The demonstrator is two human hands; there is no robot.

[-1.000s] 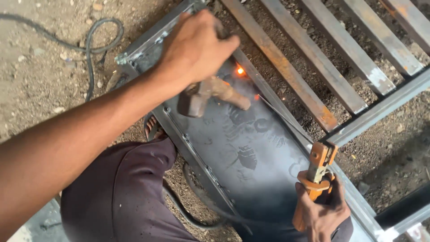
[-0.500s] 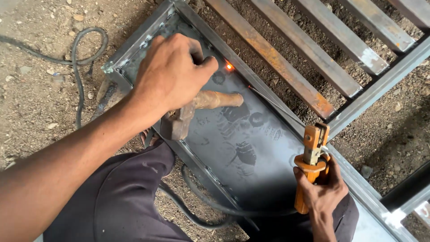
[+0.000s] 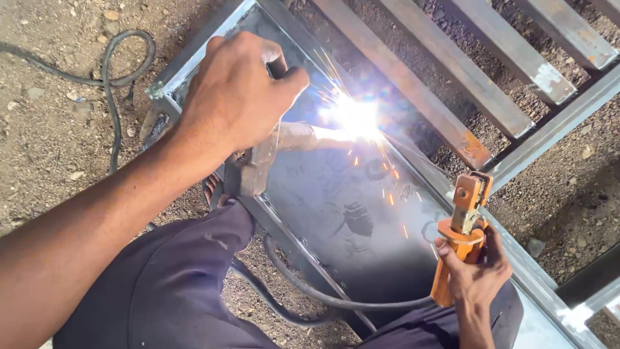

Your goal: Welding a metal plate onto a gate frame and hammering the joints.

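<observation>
Left hand (image 3: 242, 97) fisted around tool with pale head (image 3: 294, 139), probably chipping hammer; head points right, long axis toward bright spark burst (image 3: 354, 116) on frame rail (image 3: 413, 165), just beyond it. I note left hand nearer. Right hand (image 3: 475, 271) closed round orange electrode holder (image 3: 460, 236), upright, jaw up, well apart lower right.

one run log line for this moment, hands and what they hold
left hand: grips welding tool | arc: sparking at steel frame | right hand: holds orange clamp holder | cable: on dirt
</observation>
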